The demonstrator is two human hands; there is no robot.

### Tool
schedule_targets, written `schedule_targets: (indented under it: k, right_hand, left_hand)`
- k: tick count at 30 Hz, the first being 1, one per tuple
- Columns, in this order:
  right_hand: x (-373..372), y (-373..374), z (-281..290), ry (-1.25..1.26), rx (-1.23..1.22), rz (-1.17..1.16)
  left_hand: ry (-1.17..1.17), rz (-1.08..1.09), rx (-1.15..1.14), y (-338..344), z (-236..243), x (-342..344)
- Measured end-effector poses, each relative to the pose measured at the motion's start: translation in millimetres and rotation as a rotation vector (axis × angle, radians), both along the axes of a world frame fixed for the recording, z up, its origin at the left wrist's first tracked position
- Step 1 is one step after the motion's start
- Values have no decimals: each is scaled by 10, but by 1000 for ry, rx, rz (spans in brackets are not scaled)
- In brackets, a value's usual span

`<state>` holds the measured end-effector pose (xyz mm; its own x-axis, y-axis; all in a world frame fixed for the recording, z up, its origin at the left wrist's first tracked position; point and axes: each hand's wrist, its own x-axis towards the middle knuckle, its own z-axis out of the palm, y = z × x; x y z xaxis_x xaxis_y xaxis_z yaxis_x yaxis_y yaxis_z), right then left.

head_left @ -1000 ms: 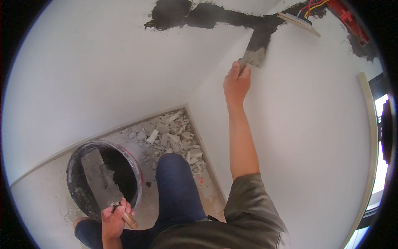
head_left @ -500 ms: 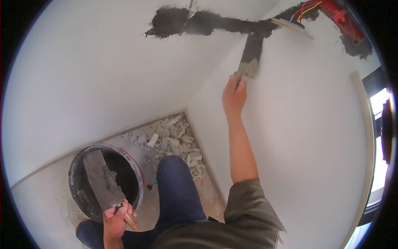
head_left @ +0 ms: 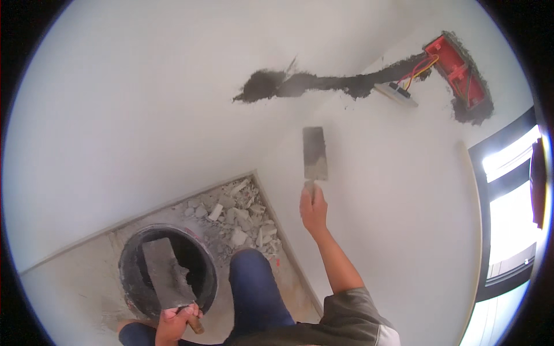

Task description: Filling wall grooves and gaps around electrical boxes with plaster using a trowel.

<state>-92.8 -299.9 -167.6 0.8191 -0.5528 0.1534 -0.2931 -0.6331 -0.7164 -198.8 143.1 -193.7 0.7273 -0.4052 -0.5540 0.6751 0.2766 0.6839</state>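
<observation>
My right hand (head_left: pixel 314 211) is closed round the handle of a flat rectangular trowel (head_left: pixel 315 154). Its blade points up, smeared with dark mortar on the upper part, and is held in front of the white wall below a dark mortar strip (head_left: pixel 329 83). My left hand (head_left: pixel 174 323) grips the wooden handle of a second trowel (head_left: pixel 167 271), a wide one with grey mortar along its blade. This blade lies over the mouth of a round black bucket (head_left: pixel 128 275), which has dark stuff inside.
At the strip's right end, a red double wall box (head_left: pixel 459 72) sits in the wall, with a white switch plate (head_left: pixel 397 95) hanging on red and yellow wires. Rubble (head_left: pixel 236 216) is heaped in the floor corner. A dark-framed window (head_left: pixel 508 202) stands at the right.
My right hand has drawn its trowel down and left, away from the mortar strip. The view has shifted, bringing the whole red box into sight. My left hand still holds its trowel over the bucket.
</observation>
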Motion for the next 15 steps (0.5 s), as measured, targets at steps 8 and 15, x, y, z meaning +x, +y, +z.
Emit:
schedule_targets:
  k: [8,15]
  right_hand:
    - [-271,111,846,129,-139,18]
    - [207,-282,1498,-7,-212,-62]
  left_hand:
    - [12,-196,49,359,296,26]
    - [109,-163,127,333,1262,-57]
